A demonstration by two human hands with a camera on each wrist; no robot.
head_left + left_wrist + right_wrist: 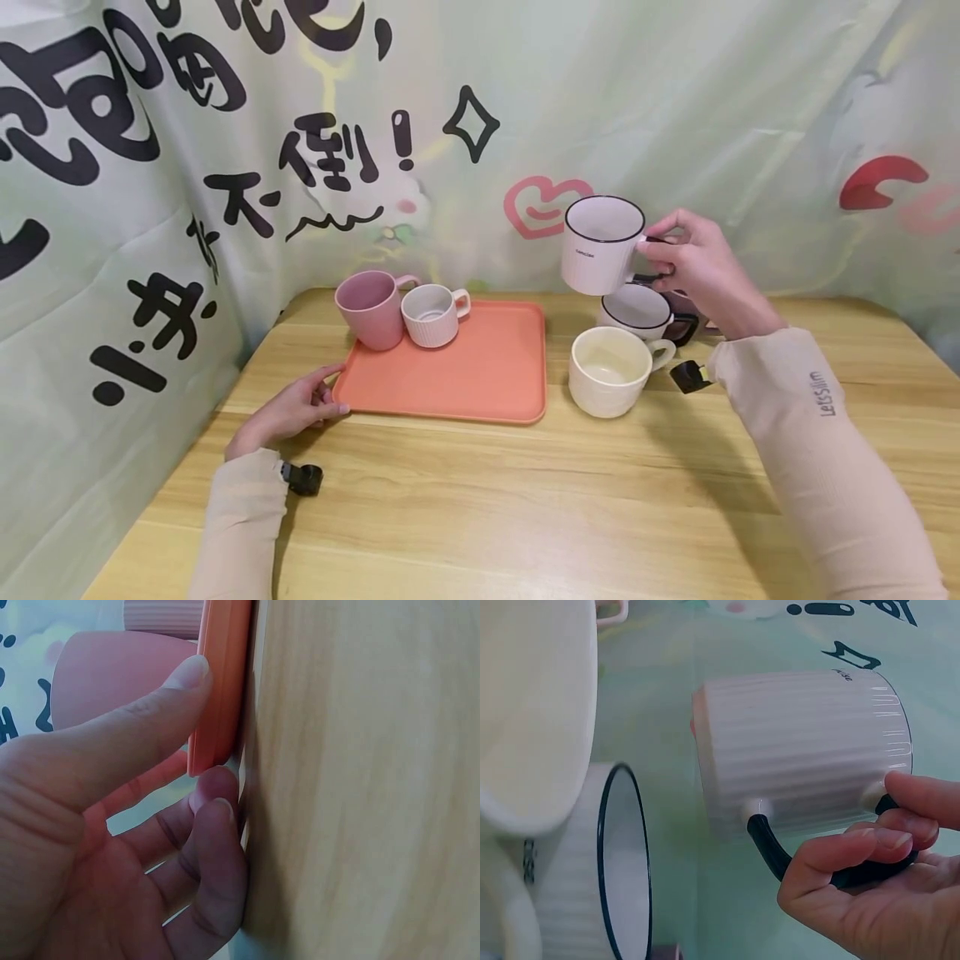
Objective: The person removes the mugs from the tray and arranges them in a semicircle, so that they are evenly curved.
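My right hand (693, 254) grips the black handle (769, 847) of a white ribbed mug (597, 250) with a black rim. That mug hangs in the air, upright, over the right part of the table. Below it, a similar white mug (637, 308) and a cream cup (609, 375) stand close together. My left hand (300, 408) holds the front left corner of an orange tray (465, 387), its thumb (187, 673) on the rim and other fingers curled beside the corner. On the tray's left back part sit a pink mug (372, 312) and a small white ribbed cup (430, 317).
A dark mug (686, 308) is partly hidden behind the white one on the table. The wooden table (480, 500) ends at a printed curtain (712, 108) along the back and left. A black wrist camera (303, 480) sits on my left sleeve.
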